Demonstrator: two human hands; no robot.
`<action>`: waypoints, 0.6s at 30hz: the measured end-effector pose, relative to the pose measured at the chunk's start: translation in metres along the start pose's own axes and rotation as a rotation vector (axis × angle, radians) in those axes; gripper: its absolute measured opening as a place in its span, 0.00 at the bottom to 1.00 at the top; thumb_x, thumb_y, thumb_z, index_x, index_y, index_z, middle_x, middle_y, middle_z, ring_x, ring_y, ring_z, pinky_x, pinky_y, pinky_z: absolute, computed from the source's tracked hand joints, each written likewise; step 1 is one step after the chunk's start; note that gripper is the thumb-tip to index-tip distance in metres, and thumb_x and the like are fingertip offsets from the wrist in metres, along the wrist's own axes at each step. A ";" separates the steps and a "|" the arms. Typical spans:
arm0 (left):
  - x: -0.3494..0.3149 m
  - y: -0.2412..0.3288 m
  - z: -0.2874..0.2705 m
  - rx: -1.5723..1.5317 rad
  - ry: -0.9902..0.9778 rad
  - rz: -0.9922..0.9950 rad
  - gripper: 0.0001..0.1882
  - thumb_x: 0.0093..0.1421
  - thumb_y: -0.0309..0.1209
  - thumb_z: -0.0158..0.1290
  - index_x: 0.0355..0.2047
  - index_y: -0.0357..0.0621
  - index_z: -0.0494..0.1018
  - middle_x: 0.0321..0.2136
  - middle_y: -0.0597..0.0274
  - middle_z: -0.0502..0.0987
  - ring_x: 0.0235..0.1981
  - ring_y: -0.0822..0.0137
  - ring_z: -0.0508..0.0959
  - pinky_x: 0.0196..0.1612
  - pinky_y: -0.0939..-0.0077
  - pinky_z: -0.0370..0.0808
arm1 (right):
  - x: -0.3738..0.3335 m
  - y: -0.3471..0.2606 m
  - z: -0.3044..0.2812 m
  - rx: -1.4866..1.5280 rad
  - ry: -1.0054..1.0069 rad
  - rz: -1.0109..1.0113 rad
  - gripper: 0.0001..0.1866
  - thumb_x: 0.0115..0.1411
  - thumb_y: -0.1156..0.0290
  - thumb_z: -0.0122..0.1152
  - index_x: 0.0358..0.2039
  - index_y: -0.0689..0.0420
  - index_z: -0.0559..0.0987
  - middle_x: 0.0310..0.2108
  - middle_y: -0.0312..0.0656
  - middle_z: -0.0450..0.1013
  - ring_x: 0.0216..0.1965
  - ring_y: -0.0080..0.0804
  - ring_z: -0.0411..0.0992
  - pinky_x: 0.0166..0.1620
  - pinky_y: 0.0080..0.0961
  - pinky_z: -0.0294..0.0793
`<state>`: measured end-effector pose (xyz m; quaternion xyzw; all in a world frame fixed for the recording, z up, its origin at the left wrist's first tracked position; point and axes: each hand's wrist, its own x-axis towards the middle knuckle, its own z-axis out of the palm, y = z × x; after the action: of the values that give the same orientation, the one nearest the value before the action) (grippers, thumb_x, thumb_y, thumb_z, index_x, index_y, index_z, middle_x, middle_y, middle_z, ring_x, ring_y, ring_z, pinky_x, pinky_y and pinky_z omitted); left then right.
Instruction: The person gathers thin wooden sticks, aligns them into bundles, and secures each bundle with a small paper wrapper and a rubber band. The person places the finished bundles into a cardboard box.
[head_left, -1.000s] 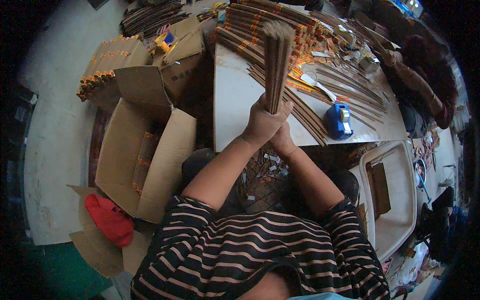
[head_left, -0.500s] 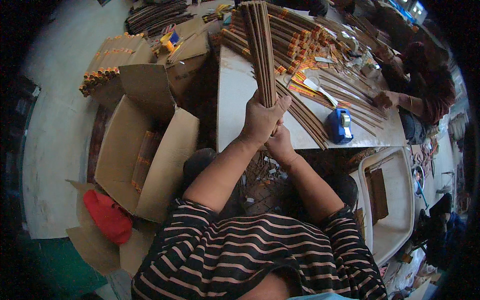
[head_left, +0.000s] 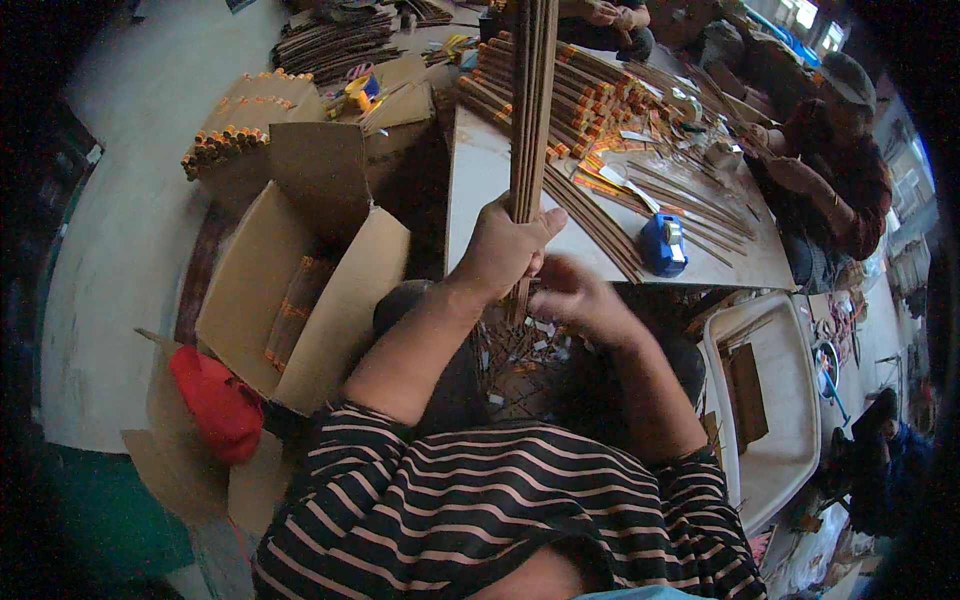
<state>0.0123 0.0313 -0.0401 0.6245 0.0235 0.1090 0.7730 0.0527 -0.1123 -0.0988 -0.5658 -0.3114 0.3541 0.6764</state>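
My left hand is wrapped round a bundle of long thin brown sticks, held upright above the near edge of the white table. The bundle's lower end pokes out below the fist, and its top runs out of the picture. Beside that lower end is my right hand, smeared by motion, its fingers bent toward the sticks; whether they touch cannot be made out. More loose sticks lie on the table, next to a blue tape dispenser.
Banded stick bundles are piled at the table's back. An open cardboard box holding bundles stands left, near a red cloth item. A white tub stands right. Across the table sits a co-worker; another person's hands show beyond.
My right hand has come off the bundle's lower part and moved slightly right and down. The bundle has become more upright and dropped a little in my left hand. The view has shifted slightly.
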 end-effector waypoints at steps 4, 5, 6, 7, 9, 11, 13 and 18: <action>-0.025 0.010 0.010 -0.010 -0.127 -0.190 0.09 0.52 0.30 0.54 0.21 0.42 0.67 0.10 0.69 0.63 0.09 0.78 0.62 0.12 0.84 0.58 | 0.004 -0.057 0.001 0.027 0.206 -0.315 0.28 0.48 0.60 0.62 0.46 0.63 0.67 0.41 0.43 0.68 0.44 0.32 0.66 0.50 0.28 0.61; -0.029 0.006 0.011 0.043 -0.171 -0.245 0.08 0.51 0.29 0.53 0.20 0.42 0.67 0.10 0.69 0.64 0.10 0.78 0.63 0.13 0.83 0.59 | 0.003 -0.071 0.009 0.002 0.216 -0.311 0.25 0.50 0.59 0.60 0.43 0.63 0.68 0.38 0.44 0.69 0.41 0.32 0.68 0.48 0.28 0.64; -0.035 0.004 0.012 0.090 -0.216 -0.295 0.08 0.51 0.28 0.53 0.19 0.42 0.67 0.10 0.69 0.64 0.11 0.78 0.64 0.14 0.82 0.59 | 0.001 -0.084 0.019 -0.028 0.225 -0.307 0.22 0.51 0.59 0.59 0.40 0.62 0.69 0.36 0.44 0.70 0.39 0.32 0.69 0.45 0.28 0.67; -0.044 0.021 0.024 0.193 -0.285 -0.298 0.08 0.49 0.28 0.54 0.17 0.42 0.67 0.10 0.69 0.64 0.11 0.77 0.64 0.15 0.81 0.60 | 0.000 -0.089 0.026 0.091 0.244 -0.262 0.18 0.52 0.59 0.57 0.36 0.60 0.69 0.31 0.43 0.70 0.34 0.32 0.70 0.40 0.27 0.68; -0.047 0.014 0.024 0.222 -0.403 -0.386 0.09 0.47 0.28 0.55 0.16 0.42 0.66 0.10 0.68 0.64 0.11 0.77 0.64 0.15 0.81 0.60 | -0.003 -0.089 0.034 0.352 0.331 -0.152 0.13 0.55 0.60 0.54 0.23 0.55 0.65 0.18 0.36 0.63 0.20 0.28 0.65 0.27 0.24 0.67; -0.046 0.003 0.020 0.108 -0.455 -0.460 0.09 0.45 0.29 0.56 0.16 0.41 0.67 0.11 0.67 0.66 0.11 0.76 0.65 0.16 0.81 0.61 | -0.008 -0.087 0.040 0.443 0.380 -0.187 0.15 0.56 0.64 0.52 0.17 0.52 0.60 0.13 0.31 0.53 0.14 0.22 0.54 0.19 0.21 0.57; -0.045 -0.003 0.018 0.105 -0.442 -0.439 0.10 0.44 0.29 0.57 0.19 0.39 0.67 0.12 0.64 0.67 0.10 0.74 0.65 0.13 0.80 0.61 | -0.006 -0.085 0.044 0.480 0.457 -0.217 0.16 0.55 0.65 0.52 0.16 0.51 0.59 0.12 0.30 0.50 0.13 0.21 0.51 0.17 0.20 0.53; -0.046 -0.023 0.028 0.826 -0.090 0.215 0.14 0.45 0.31 0.55 0.30 0.35 0.68 0.26 0.46 0.75 0.27 0.50 0.76 0.32 0.63 0.73 | -0.001 -0.084 0.040 0.440 0.624 -0.342 0.16 0.55 0.67 0.51 0.15 0.50 0.58 0.10 0.29 0.48 0.12 0.21 0.49 0.16 0.20 0.50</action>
<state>-0.0247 -0.0090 -0.0610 0.8847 -0.0337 0.1432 0.4423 0.0300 -0.1008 -0.0089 -0.4281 -0.0978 0.1061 0.8921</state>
